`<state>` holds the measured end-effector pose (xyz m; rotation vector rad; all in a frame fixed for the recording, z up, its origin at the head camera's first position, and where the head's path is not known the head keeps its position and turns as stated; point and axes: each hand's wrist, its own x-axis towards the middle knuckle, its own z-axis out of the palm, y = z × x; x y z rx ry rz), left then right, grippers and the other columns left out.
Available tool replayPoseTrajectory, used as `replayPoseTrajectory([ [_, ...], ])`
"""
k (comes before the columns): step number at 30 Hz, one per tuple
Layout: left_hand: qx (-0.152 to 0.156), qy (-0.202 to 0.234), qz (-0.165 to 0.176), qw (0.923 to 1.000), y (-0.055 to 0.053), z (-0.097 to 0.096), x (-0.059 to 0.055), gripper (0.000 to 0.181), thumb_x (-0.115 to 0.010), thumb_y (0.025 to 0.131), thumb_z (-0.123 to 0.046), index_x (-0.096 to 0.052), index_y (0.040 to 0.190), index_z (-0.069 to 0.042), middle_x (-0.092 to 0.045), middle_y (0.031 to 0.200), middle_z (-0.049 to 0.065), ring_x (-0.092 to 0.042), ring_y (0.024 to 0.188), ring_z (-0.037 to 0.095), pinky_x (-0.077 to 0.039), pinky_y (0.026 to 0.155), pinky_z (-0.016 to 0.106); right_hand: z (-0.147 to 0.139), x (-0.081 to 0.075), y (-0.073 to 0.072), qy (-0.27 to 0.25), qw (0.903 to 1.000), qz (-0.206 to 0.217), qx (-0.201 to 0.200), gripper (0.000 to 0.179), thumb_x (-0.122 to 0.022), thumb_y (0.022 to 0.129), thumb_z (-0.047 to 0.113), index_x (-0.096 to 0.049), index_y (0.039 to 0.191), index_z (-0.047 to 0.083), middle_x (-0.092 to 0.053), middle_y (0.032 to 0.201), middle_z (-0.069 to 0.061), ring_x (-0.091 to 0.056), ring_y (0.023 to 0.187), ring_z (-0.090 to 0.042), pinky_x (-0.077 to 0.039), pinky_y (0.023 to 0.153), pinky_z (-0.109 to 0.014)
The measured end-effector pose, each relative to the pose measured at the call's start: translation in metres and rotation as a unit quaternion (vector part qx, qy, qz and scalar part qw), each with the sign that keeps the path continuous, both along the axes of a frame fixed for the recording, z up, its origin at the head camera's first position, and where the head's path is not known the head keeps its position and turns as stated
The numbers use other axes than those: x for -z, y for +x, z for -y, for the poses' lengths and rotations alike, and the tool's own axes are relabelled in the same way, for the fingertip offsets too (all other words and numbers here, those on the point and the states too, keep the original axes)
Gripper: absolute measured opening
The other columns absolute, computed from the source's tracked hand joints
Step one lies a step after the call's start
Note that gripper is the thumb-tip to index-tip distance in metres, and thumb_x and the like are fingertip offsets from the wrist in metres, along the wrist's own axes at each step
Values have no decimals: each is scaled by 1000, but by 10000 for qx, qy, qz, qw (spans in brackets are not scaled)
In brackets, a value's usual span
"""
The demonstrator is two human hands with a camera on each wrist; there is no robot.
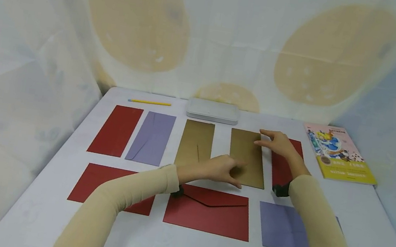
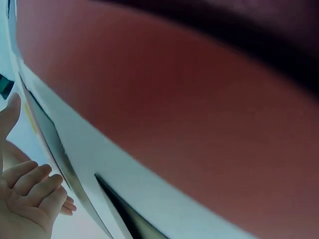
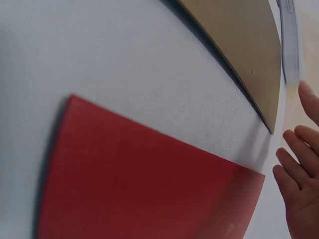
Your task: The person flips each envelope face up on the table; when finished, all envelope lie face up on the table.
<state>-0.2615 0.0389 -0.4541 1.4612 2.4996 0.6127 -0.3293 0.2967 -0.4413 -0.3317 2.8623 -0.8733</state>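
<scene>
Two gold envelopes lie upright in the middle of the table's back row in the head view. Over the lower part of the right gold envelope (image 1: 248,159), my left hand (image 1: 220,168) is held with thumb and fingers apart and nothing between them. My right hand (image 1: 278,144), fingers also spread and bare, reaches over that envelope's upper right corner and the red envelope (image 1: 284,165) beside it. The left gold envelope (image 1: 198,134) is partly covered by the left hand. Loosely bent fingers (image 3: 294,154) of the right hand show in the right wrist view.
A red envelope (image 1: 116,130) and a purple one (image 1: 151,137) lie back left. In front are two more red envelopes (image 1: 208,218) and a purple one (image 1: 284,228), partly under the arms. Behind stand a pencil (image 1: 150,102) and a pale flat case (image 1: 213,111); a book (image 1: 339,152) lies right.
</scene>
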Motion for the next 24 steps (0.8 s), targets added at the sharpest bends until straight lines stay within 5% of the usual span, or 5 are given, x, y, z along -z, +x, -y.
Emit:
replayPoseTrajectory([
  [11,-474,-425,-200,9978,2,-7,4,87,-78,76,-50,-46,142,-1,-51,140,12,-49,127,20,-39,100,25,4,4,-12,402,9990,166,-33,76,-70,89,37,-38,146,-1,-36,146,-28,-30,136,-45,-26,107,-58],
  [24,-810,-825,-573,9916,3,-6,5,81,-73,81,-51,-46,143,-7,-50,141,9,-53,124,22,-46,95,30,9,9,-17,605,9980,130,-128,75,-70,89,38,-39,145,-2,-37,144,-30,-31,133,-48,-29,104,-59],
])
